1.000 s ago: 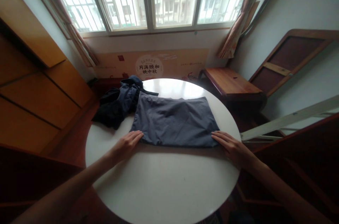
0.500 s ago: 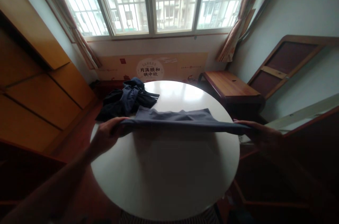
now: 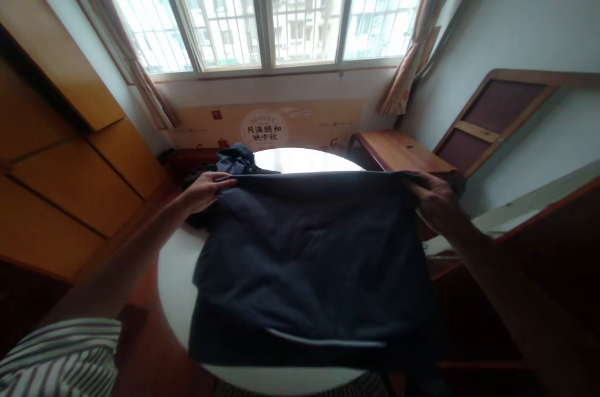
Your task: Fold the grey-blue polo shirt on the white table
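Observation:
A dark navy garment [image 3: 314,253] is stretched between my two hands by its upper edge, which runs nearly straight across. My left hand [image 3: 206,190] pinches the left corner, and my right hand [image 3: 434,195] grips the right corner. The cloth hangs toward me over the white round table [image 3: 178,278], with a thin pale line near its lower edge. What kind of garment it is, I cannot make out. Behind my left hand lies a heap of dark clothes [image 3: 234,158], partly covered by the held cloth and that hand.
Past the table on the right stands a wooden side table [image 3: 398,150]. Wooden cabinets [image 3: 75,178] line the left side. A barred window [image 3: 304,3] with curtains [image 3: 398,87] is at the back, above a printed board [image 3: 309,125].
Both hands have risen and moved slightly farther away with the garment. Its cloth, earlier swept away from me over the table, now hangs down on my side, showing its broad face.

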A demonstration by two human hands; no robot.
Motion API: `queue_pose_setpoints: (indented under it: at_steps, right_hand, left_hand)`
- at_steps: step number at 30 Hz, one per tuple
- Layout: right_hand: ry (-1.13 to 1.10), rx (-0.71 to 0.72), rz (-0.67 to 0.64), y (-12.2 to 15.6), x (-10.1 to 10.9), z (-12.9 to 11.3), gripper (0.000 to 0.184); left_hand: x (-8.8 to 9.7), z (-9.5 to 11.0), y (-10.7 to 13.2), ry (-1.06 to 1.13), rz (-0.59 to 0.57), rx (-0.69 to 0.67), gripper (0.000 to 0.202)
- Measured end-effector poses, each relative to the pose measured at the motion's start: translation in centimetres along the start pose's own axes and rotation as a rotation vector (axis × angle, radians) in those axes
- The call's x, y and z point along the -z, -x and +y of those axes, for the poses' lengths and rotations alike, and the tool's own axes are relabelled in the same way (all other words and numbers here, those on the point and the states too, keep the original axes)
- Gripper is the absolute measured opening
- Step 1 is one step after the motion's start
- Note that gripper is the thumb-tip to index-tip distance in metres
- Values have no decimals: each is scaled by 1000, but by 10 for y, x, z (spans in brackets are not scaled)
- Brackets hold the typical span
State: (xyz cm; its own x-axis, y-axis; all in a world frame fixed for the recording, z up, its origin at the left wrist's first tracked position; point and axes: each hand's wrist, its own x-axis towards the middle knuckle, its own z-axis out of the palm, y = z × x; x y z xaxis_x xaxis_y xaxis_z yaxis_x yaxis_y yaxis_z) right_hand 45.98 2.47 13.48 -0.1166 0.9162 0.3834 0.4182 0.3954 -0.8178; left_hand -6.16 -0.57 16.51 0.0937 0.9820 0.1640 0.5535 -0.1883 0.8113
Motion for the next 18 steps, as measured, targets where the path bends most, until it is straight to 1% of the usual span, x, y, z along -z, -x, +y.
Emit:
queue_pose_setpoints:
  at_steps: [1, 2, 3, 4, 5, 6, 7, 8, 9, 10, 11, 12, 13, 14, 15, 16, 18]
  right_hand:
    - [3, -89, -1, -6, -9, 11, 51]
    - [51, -174, 0, -11, -18, 21, 53]
    - [142, -228, 8, -13, -29, 29, 55]
    - [262, -233, 25, -12, -42, 34, 56]
    - [378, -190, 28, -10, -58, 36, 56]
    - [469, -111, 9, -4, -77, 34, 55]
    - [520, -7, -53, 3, -98, 30, 54]
    - [543, 84, -160, 11, -120, 22, 54]
    - [556, 147, -272, 19, -141, 14, 55]
    - [571, 199, -381, 27, -160, 7, 55]
    - [606, 228, -466, 34, -176, 1, 57]
    - [651, 232, -517, 39, -186, -1, 59]
    - [706, 220, -541, 42, -191, 0, 61]
    - [764, 191, -537, 44, -190, 4, 63]
    - [818, 154, -513, 44, -183, 12, 65]
    - [863, 118, -481, 43, -173, 21, 65]
    - [926, 60, -423, 41, -145, 43, 65]
  left_hand:
    - [-8, -12, -4, -62, -2, 4, 44]
    - [-16, -21, -8, -104, 15, 7, 41]
    - [-25, -28, -9, -128, 51, 7, 37]
    - [-37, -31, -9, -167, 96, -10, 32]
    - [-51, -31, -8, -221, 133, -53, 28]
    - [-68, -29, -5, -282, 147, -122, 24]
    - [-88, -25, 0, -349, 124, -214, 24]
    - [-109, -20, 5, -423, 64, -321, 27]
    - [-131, -16, 10, -478, -26, -416, 31]
    - [-151, -13, 16, -530, -125, -482, 35]
    - [-167, -13, 21, -580, -193, -498, 39]
    - [-179, -15, 26, -628, -244, -482, 43]
    - [-186, -20, 31, -676, -271, -443, 49]
    - [-187, -28, 36, -718, -276, -392, 54]
    - [-182, -38, 40, -750, -269, -344, 58]
    - [-175, -49, 45, -775, -253, -308, 61]
    - [-153, -73, 58, -814, -200, -262, 63]
